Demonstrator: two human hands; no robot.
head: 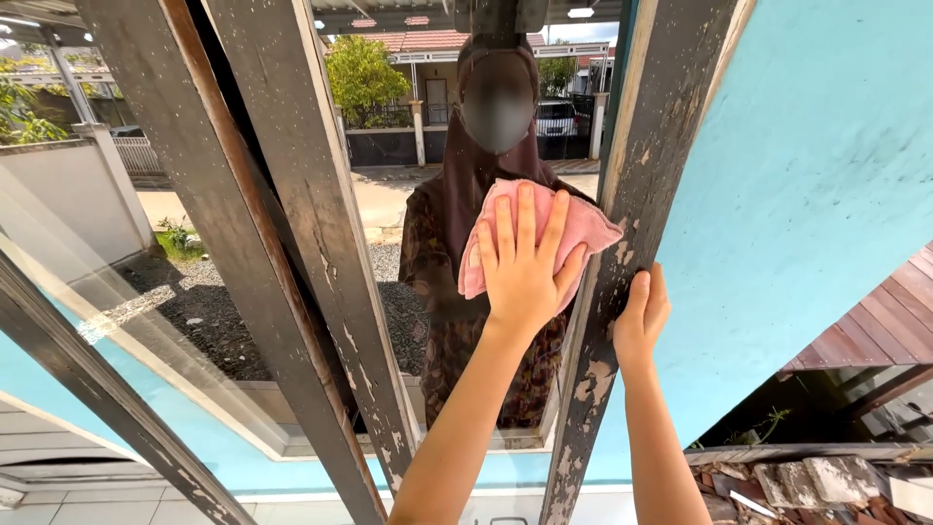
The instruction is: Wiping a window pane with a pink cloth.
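Left hand (522,267): flat, fingers spread and pointing up, palm pressing the pink cloth (583,228) against the window pane (398,224); not clenched, holding the cloth by pressure only.
Pink cloth: bunched under and around the left hand, showing past the fingers on both sides and at the top; its right corner reaches the weathered frame post (622,292).
Cloth relative to the right hand: above and to the left of it, apart, with the frame post between them.
Right hand (639,319): resting on the right edge of the frame post where it meets the turquoise wall (816,194); fingers curled loosely round the edge, holding nothing else.
Arms: both bare forearms come up from the bottom edge, the left one slanting up from the centre, the right one nearly straight up.
Window pane: shows a reflection of a person in a dark head covering and patterned clothing, directly behind the cloth, plus a gravel yard, a street and houses.
Frame post: dark wood, paint flaking, tilted slightly in the view.
Left bars (292,243): two more dark, worn wooden members slanting across the pane to the left of the cloth.
Lower right: reddish roof tiles (816,481), broken and weathered.
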